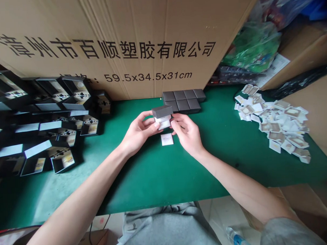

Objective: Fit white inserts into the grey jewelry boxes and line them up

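Note:
Between my hands, above the middle of the green table, is a small dark jewelry box (pixel 162 111) with a white lower part facing me. My left hand (pixel 139 132) is closed on its left side, thumb at the front lower edge. At the box's right side the fingers of my right hand (pixel 187 132) are bent in, their tips touching it or a white piece at its front; which one I cannot tell. A small white printed card (pixel 167 139) lies on the table just below the box. Behind it, several closed dark boxes (pixel 182 100) stand in tight rows.
Many open black boxes (pixel 64 156) crowd the left side. White inserts (pixel 284 122) lie in a loose pile on the right. A large cardboard carton (pixel 117 24) walls off the back; plastic bags (pixel 253 44) sit at the back right. The green table's (pixel 165 183) front edge is near me.

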Demonstrator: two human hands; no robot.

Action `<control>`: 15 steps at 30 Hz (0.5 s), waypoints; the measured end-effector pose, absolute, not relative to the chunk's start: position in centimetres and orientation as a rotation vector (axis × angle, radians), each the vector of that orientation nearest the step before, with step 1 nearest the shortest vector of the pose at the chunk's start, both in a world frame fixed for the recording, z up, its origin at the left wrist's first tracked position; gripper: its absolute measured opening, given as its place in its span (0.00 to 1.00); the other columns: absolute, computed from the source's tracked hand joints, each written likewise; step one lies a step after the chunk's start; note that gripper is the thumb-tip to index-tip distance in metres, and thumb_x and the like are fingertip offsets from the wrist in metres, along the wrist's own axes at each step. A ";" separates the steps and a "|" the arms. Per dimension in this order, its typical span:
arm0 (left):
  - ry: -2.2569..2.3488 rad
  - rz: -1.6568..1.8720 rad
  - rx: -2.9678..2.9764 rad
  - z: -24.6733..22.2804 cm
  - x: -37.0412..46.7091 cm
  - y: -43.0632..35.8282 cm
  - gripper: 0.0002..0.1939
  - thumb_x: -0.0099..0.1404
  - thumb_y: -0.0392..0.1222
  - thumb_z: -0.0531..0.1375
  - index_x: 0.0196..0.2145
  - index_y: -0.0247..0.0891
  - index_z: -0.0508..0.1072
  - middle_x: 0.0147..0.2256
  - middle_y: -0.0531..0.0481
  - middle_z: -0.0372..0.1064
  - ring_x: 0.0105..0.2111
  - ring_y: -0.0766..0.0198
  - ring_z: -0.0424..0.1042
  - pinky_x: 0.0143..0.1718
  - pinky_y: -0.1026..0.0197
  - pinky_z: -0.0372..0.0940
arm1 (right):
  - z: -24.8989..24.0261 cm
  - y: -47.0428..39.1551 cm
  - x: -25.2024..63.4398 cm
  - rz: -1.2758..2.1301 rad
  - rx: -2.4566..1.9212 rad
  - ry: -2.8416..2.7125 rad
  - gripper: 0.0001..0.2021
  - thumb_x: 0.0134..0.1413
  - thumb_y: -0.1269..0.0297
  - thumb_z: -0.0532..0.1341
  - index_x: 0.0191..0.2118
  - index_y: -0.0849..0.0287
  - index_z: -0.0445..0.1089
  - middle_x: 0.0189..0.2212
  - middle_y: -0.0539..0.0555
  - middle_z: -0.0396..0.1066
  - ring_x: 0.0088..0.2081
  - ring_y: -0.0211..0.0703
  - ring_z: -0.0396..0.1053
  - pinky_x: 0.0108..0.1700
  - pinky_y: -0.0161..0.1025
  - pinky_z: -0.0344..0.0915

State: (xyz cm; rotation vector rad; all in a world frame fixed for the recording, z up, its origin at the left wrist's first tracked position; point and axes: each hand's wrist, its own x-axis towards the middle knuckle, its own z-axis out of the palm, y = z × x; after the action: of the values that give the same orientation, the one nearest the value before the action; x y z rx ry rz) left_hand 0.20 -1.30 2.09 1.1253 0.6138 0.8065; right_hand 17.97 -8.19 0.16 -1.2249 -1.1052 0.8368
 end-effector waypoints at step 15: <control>0.634 0.776 1.449 1.3 0.4 -1.8 0.37 0.51 0.41 0.75 0.57 0.39 0.71 0.53 0.40 0.73 0.56 0.48 0.71 0.49 0.53 0.74 | 0.3 -8.5 18.1 0.980 -1.262 -1.214 0.26 0.50 0.48 0.71 0.52 0.55 0.73 0.44 0.56 0.79 0.43 0.50 0.77 0.46 0.49 0.77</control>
State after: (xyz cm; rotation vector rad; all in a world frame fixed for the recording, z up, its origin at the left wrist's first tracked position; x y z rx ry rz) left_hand 0.35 -1.84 1.31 1.4488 0.6336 0.7763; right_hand 18.11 -8.49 0.33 -1.2617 -1.2143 0.9796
